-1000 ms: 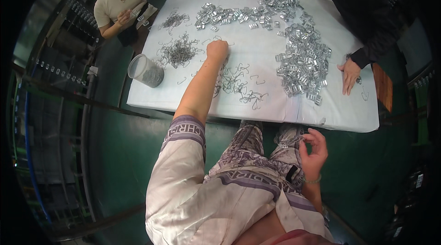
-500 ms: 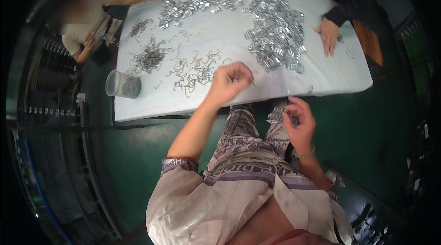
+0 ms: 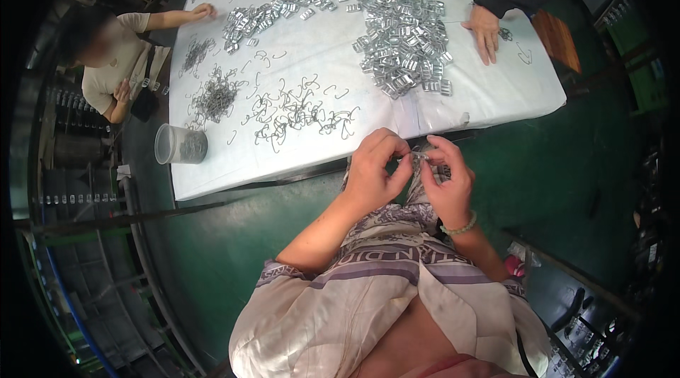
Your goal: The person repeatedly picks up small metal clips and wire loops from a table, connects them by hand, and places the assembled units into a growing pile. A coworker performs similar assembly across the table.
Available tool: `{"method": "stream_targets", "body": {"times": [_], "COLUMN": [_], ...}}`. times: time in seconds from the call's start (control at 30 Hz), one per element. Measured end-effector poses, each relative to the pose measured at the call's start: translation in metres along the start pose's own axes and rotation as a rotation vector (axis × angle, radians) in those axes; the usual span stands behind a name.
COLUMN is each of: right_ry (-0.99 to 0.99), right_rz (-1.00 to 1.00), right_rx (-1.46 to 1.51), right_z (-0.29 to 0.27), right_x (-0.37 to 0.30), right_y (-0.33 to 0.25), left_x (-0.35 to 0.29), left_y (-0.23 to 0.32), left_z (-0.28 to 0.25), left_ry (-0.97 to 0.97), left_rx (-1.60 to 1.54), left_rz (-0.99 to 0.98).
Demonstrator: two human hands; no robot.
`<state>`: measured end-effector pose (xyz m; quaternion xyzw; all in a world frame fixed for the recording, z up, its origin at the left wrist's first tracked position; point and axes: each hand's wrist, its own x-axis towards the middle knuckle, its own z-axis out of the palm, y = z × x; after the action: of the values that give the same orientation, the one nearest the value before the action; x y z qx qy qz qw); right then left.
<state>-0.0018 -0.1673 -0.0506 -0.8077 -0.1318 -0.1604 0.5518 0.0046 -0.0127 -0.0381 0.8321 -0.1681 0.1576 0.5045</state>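
— Hands first: what are yours doing?

— Both are up in front of me, just off the near edge of the white table [image 3: 496, 94] and over my lap. My left hand [image 3: 375, 169] and my right hand [image 3: 448, 183] meet at the fingertips, and between them sits one small metal buckle [image 3: 418, 157]. Left fingers are curled, pinching it from the left; right thumb and forefinger close on it from the other side. So both grip the same piece.

— And the rest of the stock?

— Loose bent wire hooks [image 3: 297, 112] lie scattered on the table just beyond my hands. Further out, to the right, a big heap of shiny buckles [image 3: 404, 38] spreads toward the far edge. A clear plastic cup [image 3: 180, 144] lies on its side at the table's left edge, some metal bits inside it.

— Anyone else at the table?

— Two people. One on the left in a beige shirt, a hand [image 3: 202, 11] on the table by another pile. One at the far right in a dark sleeve, a hand [image 3: 487, 32] flat on the sheet beside the buckle heap.
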Motion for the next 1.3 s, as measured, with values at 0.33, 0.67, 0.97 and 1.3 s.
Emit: {"method": "stream_targets", "body": {"times": [0.33,0.67,0.97,1.3], "right_ry": [-0.003,0.020,-0.051,-0.062], "right_rz": [0.027,-0.024,0.065,0.135], "right_rx": [0.008,-0.051,0.072,0.156], "right_z": [0.001,0.004,0.001,-0.001], "right_x": [-0.002,-0.003,-0.003,-0.003], "right_y": [0.002,0.000,-0.001,0.001], "left_x": [-0.005,-0.010,-0.011,-0.010], "left_y": [0.002,0.001,-0.005,-0.006], "left_z": [0.007,0.012,0.006,0.007], "left_ry": [0.085,0.136,0.076,0.036], "left_rx": [0.129,0.153,-0.004,-0.101], "left_rz": [0.044,0.039,0.053,0.107]}}
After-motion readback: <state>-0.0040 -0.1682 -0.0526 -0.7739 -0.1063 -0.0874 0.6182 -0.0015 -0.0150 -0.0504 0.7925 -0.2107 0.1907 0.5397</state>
